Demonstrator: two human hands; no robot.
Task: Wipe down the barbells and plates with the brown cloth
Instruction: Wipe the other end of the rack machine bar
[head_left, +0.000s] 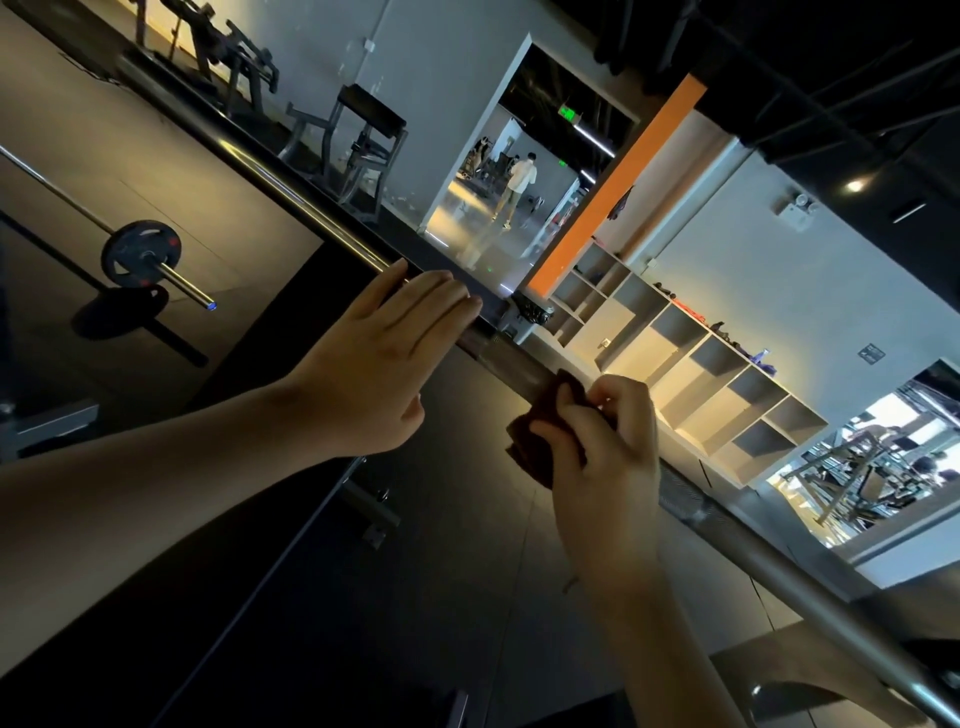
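A long steel barbell (311, 202) runs diagonally across the tilted view from upper left to lower right. My left hand (379, 364) lies flat with straight fingers on the bar near its middle. My right hand (597, 452) grips the brown cloth (540, 441) and holds it wrapped against the bar just right of my left hand. A second barbell (176, 275) with a dark round plate (140, 252) lies on the floor at the left, and another plate (124, 312) lies flat beside it.
A black bench (306, 519) sits under the bar. Weight machines (358, 145) stand at the back wall. White cubby shelves (691, 374) line the right wall. A person (517, 192) walks beyond the open doorway.
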